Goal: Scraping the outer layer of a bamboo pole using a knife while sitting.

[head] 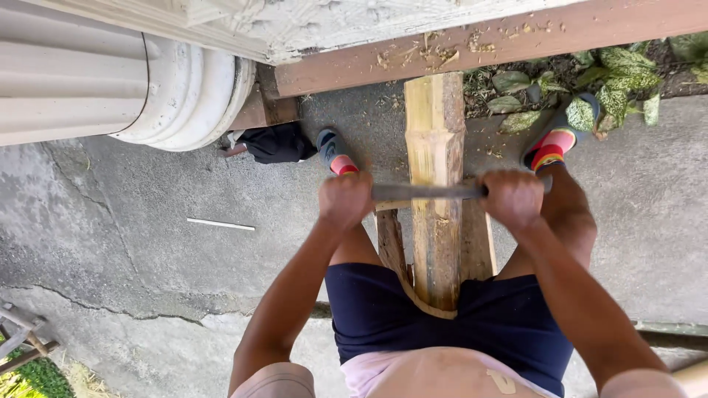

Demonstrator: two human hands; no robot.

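Gripping blade [424, 192] by both ends, left hand [345, 200] and right hand [514, 199] closed; bamboo pole [435, 169] between fingers, under blade.

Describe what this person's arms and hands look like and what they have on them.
Both arms are bare from the shoulder area down, with no long sleeves. The left hand and right hand wear no gloves, and no rings, watch or bracelets show. Short pale pink sleeves edge the bottom of the picture at the upper arms. No markings are visible on the arms.
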